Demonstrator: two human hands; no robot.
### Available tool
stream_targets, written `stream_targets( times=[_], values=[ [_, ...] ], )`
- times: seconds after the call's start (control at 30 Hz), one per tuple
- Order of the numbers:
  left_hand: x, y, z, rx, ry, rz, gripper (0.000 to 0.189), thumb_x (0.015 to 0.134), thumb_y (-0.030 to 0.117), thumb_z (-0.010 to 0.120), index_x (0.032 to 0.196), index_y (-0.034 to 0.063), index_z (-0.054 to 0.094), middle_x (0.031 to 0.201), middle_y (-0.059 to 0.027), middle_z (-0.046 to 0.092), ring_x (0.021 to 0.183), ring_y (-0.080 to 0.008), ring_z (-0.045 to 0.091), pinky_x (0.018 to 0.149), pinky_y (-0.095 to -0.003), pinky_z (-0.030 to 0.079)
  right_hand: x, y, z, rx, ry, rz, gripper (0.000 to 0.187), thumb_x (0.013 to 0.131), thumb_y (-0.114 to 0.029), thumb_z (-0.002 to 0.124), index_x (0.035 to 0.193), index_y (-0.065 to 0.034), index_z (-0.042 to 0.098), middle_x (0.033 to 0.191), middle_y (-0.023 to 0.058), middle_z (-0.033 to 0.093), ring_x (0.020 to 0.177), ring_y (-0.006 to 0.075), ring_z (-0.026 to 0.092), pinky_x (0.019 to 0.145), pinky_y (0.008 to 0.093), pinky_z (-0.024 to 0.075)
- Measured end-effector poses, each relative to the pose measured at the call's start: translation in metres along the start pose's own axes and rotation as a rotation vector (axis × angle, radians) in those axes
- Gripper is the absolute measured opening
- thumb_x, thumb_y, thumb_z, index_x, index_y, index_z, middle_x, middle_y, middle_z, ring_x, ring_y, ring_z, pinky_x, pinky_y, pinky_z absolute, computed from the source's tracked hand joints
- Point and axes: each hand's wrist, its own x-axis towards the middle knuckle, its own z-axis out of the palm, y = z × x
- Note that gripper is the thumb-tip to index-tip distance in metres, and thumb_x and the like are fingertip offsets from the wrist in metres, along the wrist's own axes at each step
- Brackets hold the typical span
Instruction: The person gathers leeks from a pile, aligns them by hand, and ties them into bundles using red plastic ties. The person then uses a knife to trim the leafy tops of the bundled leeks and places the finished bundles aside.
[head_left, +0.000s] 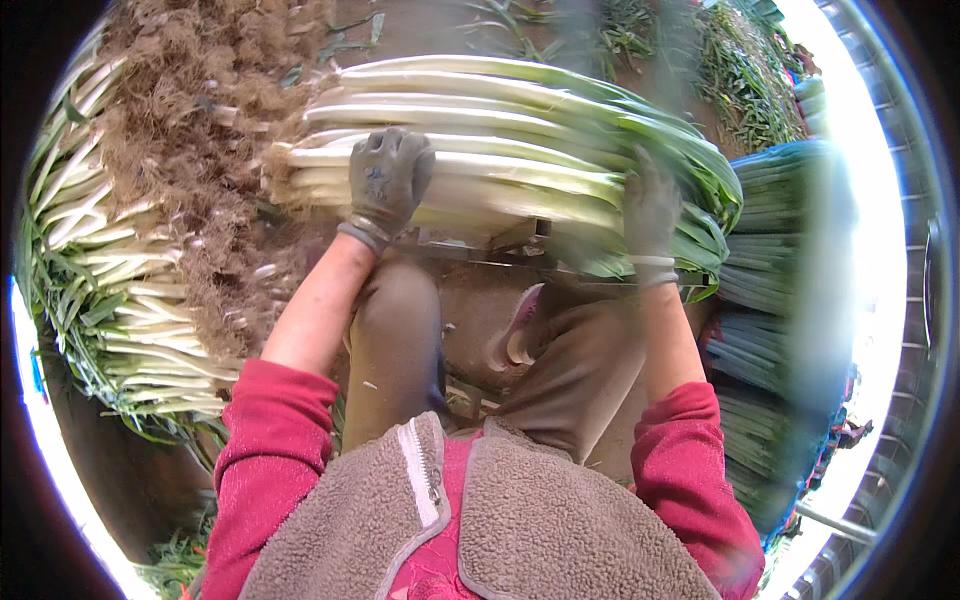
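A wide bundle of long green onions, perhaps leeks (517, 165), lies crosswise before me, white root ends left and green leaves right. My left hand (389, 176), in a grey work glove, curls its fingers over the white stalks near the roots. On the leafy part rests my right hand (652, 206), gloved too and blurred; how its fingers grip is unclear. Beneath the bundle, a dark metal frame (480, 259) shows above my knees.
Brown root clumps (217, 150) and a long pile of white stalks (142, 322) lie to the left. Bundled green stalks (765, 270) are stacked at the right. Leaf scraps (750, 82) cover ground at the upper right. My shoe (517, 326) is below the frame.
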Motion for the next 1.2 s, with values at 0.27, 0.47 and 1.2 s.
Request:
stream_targets(
  times=[0.27,0.47,1.2],
  values=[
    [-0.007,-0.006,0.011,0.123,-0.060,-0.009,0.005,0.081,0.019,0.063,0.081,0.0160,0.059,0.083,-0.0067,0.060,0.080,-0.0302,0.059,0.068,-0.0458,0.045,0.032,0.003,-0.029,0.167,-0.121,0.017,0.031,0.094,-0.019,0.056,0.123,-0.0100,0.063,0.119,0.0150,0.063,0.111,0.0337,0.058,0.099,0.0455,0.0406],
    [-0.011,-0.003,0.004,-0.035,-0.002,-0.055,0.010,0.082,0.024,0.063,0.080,0.0148,0.060,0.084,-0.0092,0.059,0.080,-0.0320,0.059,0.068,-0.0464,0.045,0.106,-0.028,0.027,0.017,-0.096,-0.349,0.029,0.091,-0.016,0.060,0.119,-0.0062,0.061,0.113,0.0185,0.063,0.103,0.0376,0.059,0.091,0.0481,0.0438],
    [-0.014,-0.007,0.015,-0.322,0.239,-0.020,0.011,0.085,0.006,0.065,0.093,0.0098,0.058,0.080,-0.0112,0.058,0.072,-0.0300,0.058,0.064,-0.0403,0.049,0.076,-0.080,0.035,0.296,-0.392,-0.397,0.041,0.089,-0.008,0.062,0.129,-0.0193,0.063,0.100,0.0149,0.061,0.088,0.0322,0.059,0.078,0.0412,0.0481]
  ],
)
